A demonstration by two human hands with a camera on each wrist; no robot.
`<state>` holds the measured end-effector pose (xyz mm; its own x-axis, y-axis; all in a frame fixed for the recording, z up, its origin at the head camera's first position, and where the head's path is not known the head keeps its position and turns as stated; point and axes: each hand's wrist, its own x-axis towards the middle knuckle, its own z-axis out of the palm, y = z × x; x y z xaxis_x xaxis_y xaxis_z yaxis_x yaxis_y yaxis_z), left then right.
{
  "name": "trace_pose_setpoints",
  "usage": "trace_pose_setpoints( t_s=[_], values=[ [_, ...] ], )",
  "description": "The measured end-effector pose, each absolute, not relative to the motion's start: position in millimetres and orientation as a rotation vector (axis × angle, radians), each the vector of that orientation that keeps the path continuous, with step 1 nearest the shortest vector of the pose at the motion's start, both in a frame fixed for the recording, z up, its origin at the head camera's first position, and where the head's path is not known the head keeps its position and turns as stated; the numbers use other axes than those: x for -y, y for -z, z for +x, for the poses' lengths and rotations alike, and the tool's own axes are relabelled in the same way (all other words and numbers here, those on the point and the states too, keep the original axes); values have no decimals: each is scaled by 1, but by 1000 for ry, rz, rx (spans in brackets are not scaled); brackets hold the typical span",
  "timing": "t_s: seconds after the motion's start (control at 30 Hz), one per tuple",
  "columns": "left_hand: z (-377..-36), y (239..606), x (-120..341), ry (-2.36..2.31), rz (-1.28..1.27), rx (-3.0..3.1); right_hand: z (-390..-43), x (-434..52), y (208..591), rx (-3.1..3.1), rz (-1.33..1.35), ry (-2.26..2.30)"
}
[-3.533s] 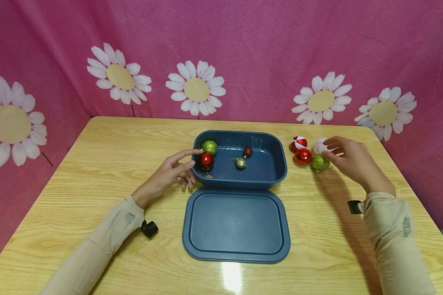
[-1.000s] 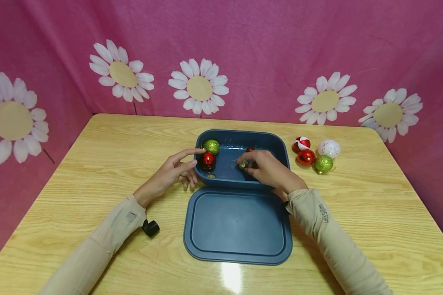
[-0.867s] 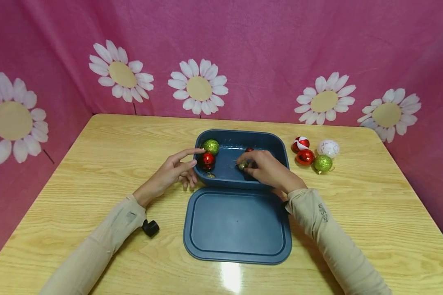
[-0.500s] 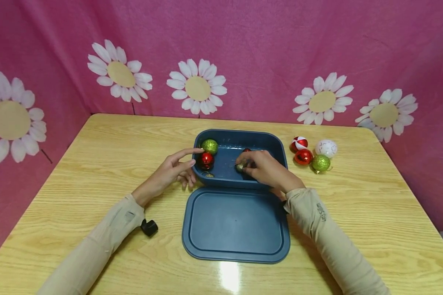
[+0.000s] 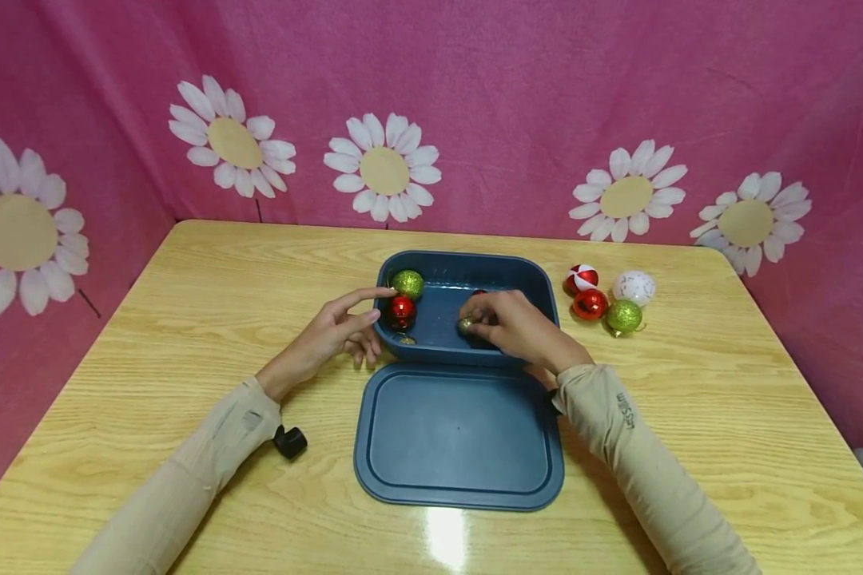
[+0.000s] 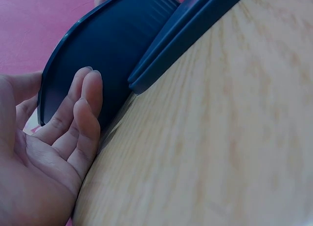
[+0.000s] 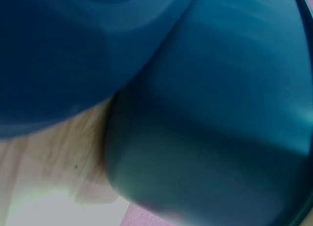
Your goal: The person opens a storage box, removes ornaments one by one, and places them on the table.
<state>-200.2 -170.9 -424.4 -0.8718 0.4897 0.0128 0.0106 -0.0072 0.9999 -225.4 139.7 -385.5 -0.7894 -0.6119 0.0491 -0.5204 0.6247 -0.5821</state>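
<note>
A blue plastic box (image 5: pixel 475 358) holds several Christmas baubles. Along its left end lie a glittery green bauble (image 5: pixel 407 284), a shiny red bauble (image 5: pixel 402 311) and a small gold one (image 5: pixel 407 340), partly hidden by the near wall. My left hand (image 5: pixel 327 339) holds the left rim: index finger and thumb reach over it, while the other fingers (image 6: pixel 88 118) lie along the outer wall. Inside the box, my right hand (image 5: pixel 521 327) pinches a small gold bauble (image 5: pixel 465 325) between thumb and fingers. A small dark red bauble (image 5: pixel 479 292) is mostly hidden behind that hand.
The box's blue lid (image 5: pixel 460 435) lies flat on the wooden table (image 5: pixel 187 319), right in front of the box. To the box's right sit a red-and-white bauble (image 5: pixel 581 279), a red one (image 5: pixel 590 304), a white one (image 5: pixel 634 287) and a green one (image 5: pixel 623 317).
My right hand has left the white bauble on the right, reached into the box and taken hold of the small gold bauble. My left hand has stayed at the rim.
</note>
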Motion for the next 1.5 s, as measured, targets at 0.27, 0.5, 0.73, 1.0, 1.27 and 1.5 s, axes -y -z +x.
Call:
trace_pose_setpoints(
  t_s=[0.27,0.5,0.73,1.0,1.27,1.5],
  values=[
    [-199,425,173,-1943,535,-1934,-226,-137,384,-2731,-979,906],
    [-199,423,173,-1940,498,-1944,-226,-140,378,-2782,-999,882],
    [-199,425,174,-1944,524,-1951,-226,-151,369,-2840,-994,845],
    [-204,423,171,-1943,516,-1945,-213,-183,363,-2869,-942,878],
    [-202,424,170,-1949,508,-1926,-195,-198,358,-2908,-944,1015],
    [-201,425,170,-1960,517,-1914,-189,-213,349,-2981,-942,1045]
  ],
)
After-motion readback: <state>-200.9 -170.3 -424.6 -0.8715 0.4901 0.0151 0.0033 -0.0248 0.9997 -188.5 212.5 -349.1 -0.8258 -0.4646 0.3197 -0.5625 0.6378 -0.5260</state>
